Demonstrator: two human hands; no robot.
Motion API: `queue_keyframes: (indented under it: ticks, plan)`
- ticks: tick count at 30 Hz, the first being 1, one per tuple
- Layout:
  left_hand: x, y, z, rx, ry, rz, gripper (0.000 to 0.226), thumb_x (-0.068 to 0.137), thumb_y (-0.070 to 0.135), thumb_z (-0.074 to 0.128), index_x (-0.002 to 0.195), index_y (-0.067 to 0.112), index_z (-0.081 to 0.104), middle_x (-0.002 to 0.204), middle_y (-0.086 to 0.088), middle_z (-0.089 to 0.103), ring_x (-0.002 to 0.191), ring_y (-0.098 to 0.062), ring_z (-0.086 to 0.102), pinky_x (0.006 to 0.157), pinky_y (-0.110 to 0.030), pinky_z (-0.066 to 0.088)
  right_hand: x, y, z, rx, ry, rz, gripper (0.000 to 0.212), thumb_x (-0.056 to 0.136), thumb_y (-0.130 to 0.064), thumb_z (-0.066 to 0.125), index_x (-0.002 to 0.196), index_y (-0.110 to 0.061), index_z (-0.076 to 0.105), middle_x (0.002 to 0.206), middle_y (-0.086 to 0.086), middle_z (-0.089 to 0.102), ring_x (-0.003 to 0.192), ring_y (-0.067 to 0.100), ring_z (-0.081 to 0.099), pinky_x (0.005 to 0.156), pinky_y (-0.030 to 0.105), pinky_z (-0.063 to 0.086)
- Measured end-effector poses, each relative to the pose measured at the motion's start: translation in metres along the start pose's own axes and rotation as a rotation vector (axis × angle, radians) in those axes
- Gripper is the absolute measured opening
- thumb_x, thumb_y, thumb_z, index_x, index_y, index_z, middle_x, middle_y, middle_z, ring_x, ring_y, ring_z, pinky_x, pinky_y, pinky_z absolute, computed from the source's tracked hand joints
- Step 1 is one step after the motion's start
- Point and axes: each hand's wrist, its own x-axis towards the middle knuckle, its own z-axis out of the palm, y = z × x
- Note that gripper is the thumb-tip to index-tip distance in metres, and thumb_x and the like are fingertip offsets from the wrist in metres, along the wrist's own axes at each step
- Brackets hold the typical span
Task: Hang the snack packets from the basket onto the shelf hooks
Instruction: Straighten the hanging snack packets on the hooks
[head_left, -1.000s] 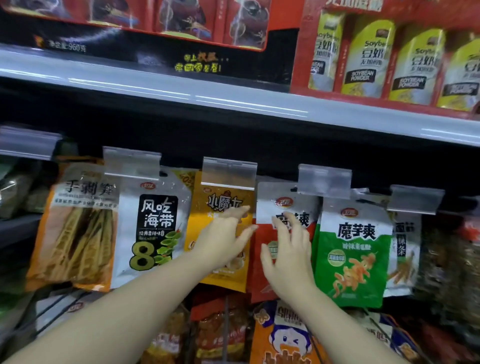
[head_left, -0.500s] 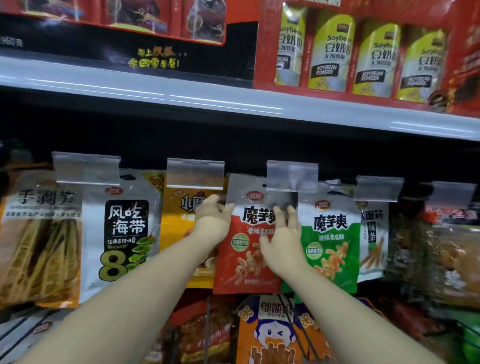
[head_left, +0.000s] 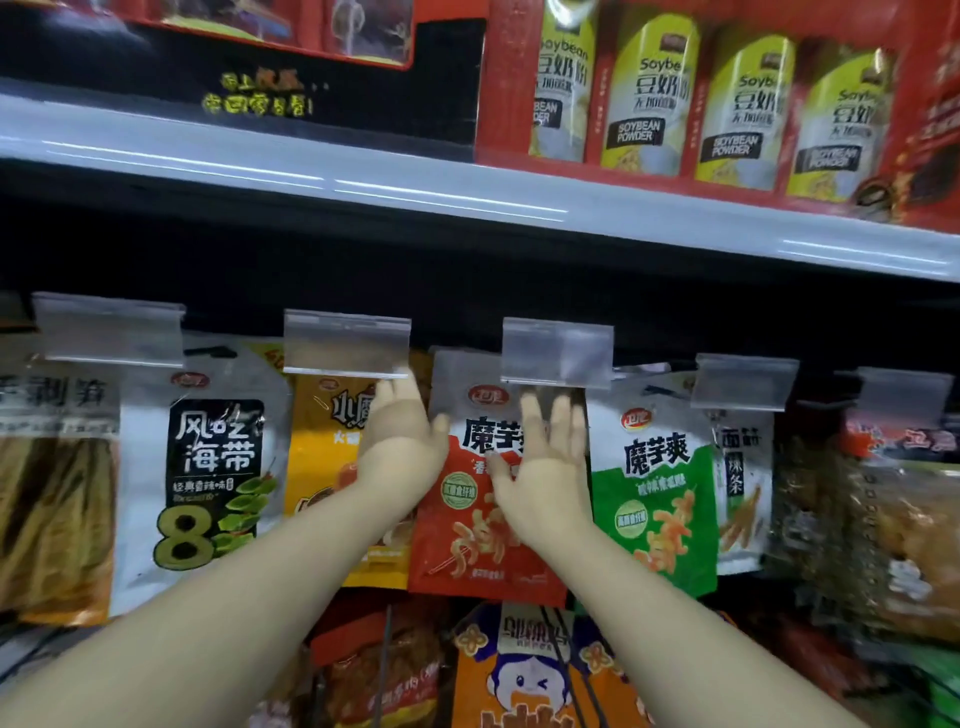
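A red snack packet (head_left: 467, 540) hangs below the middle clear price-tag holder (head_left: 556, 353), between a yellow packet (head_left: 322, 457) and a green packet (head_left: 660, 499). My left hand (head_left: 402, 441) is at the red packet's upper left edge, thumb on its front and fingers past the edge over the yellow packet. My right hand (head_left: 545, 467) lies flat against the packet's front, fingers spread and pointing up toward the tag holder. The hook itself is hidden behind the holder. The basket is out of view.
More packets hang along the row: a white seaweed packet (head_left: 208, 467) to the left, brown ones at both far ends. A shelf edge (head_left: 467, 197) runs above, carrying soybean powder boxes (head_left: 649, 98). Orange and red packets (head_left: 524, 670) hang on the row below.
Both hands have risen toward the top of the red packet, and the right hand's fingers have spread flat. The view has shifted so that the shelf sits further left.
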Motion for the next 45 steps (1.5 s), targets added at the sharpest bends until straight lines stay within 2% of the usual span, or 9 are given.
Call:
queue_keyframes:
  ticks: [5,10,17,23,26,29,35,40,45]
  plan:
    - [-0.01,0.013,0.007,0.54,0.069,0.497,0.052,0.095,0.051,0.035,0.142,0.027,0.035,0.136,-0.002,0.047,0.123,-0.027,0.041,0.097,-0.037,0.032,0.014,-0.001,-0.016,-0.227,-0.037,-0.169,0.063,0.096,-0.035,0.042,0.149,-0.013,0.017,0.155,0.01,0.016,0.144,0.029,0.009,0.118,0.037,0.008]
    - [0.003,0.02,0.012,0.669,-0.135,0.378,0.047,0.095,0.058,0.03,0.12,0.026,0.055,0.126,-0.002,0.06,0.117,-0.027,0.055,0.089,-0.035,0.041,0.025,-0.003,-0.011,-0.281,-0.121,-0.187,0.05,0.093,-0.036,0.043,0.139,-0.017,0.035,0.138,0.007,0.04,0.129,0.026,0.034,0.108,0.037,0.025]
    - [0.009,0.029,0.003,0.73,-0.291,0.291,0.05,0.098,0.053,0.03,0.127,0.018,0.051,0.131,-0.006,0.057,0.121,-0.023,0.053,0.092,-0.032,0.042,0.022,0.017,-0.003,-0.147,-0.117,-0.19,0.058,0.095,-0.033,0.045,0.143,-0.007,0.026,0.141,0.013,0.031,0.132,0.029,0.024,0.113,0.036,0.021]
    - [0.008,0.013,0.015,0.566,-0.17,0.223,0.048,0.096,0.053,0.039,0.118,0.014,0.056,0.126,-0.01,0.058,0.116,-0.028,0.054,0.09,-0.033,0.043,0.004,0.031,0.003,0.082,-0.16,-0.053,0.079,0.097,-0.03,0.049,0.151,-0.012,-0.006,0.159,0.012,-0.011,0.147,0.028,-0.005,0.118,0.032,0.004]
    - [-0.006,-0.006,0.034,0.289,-0.043,0.191,0.046,0.098,0.043,0.041,0.133,0.014,0.046,0.136,-0.01,0.046,0.127,-0.027,0.041,0.101,-0.036,0.038,-0.002,0.032,0.006,0.213,-0.157,0.038,0.088,0.093,-0.026,0.055,0.151,-0.02,-0.011,0.16,0.01,-0.011,0.147,0.029,0.006,0.116,0.035,0.017]
    - [-0.028,-0.03,0.048,0.07,-0.038,0.218,0.063,0.098,0.041,0.042,0.15,0.014,0.019,0.158,-0.009,0.016,0.146,-0.022,0.012,0.116,-0.031,0.019,-0.007,0.036,0.007,0.394,-0.146,0.102,0.092,0.093,-0.018,0.058,0.151,-0.022,-0.013,0.157,0.009,0.011,0.137,0.023,0.032,0.101,0.024,0.034]
    - [-0.054,-0.065,0.065,-0.075,-0.094,0.271,0.086,0.094,0.037,0.053,0.152,0.02,-0.007,0.16,0.009,-0.009,0.144,-0.004,-0.006,0.114,-0.022,0.011,-0.018,0.043,0.015,0.404,-0.061,0.067,0.095,0.091,-0.017,0.061,0.151,-0.024,-0.012,0.154,0.007,0.021,0.136,0.021,0.036,0.108,0.03,0.034]
    - [-0.07,-0.079,0.071,0.141,-0.049,0.263,0.086,0.092,0.048,0.052,0.153,0.02,-0.002,0.157,0.008,-0.011,0.147,-0.013,-0.004,0.113,-0.026,0.007,-0.032,0.045,0.029,0.419,-0.062,0.053,0.101,0.091,-0.013,0.061,0.148,-0.031,-0.02,0.159,0.0,-0.005,0.143,0.021,0.025,0.111,0.033,0.031]
    - [-0.079,-0.095,0.079,0.464,0.002,0.342,0.099,0.075,0.056,0.068,0.15,0.017,0.016,0.156,-0.006,0.013,0.142,-0.024,0.014,0.109,-0.041,0.019,-0.038,0.047,0.034,0.342,-0.06,0.1,0.102,0.09,-0.014,0.061,0.147,-0.036,-0.021,0.158,0.001,-0.015,0.144,0.028,0.019,0.107,0.039,0.037]
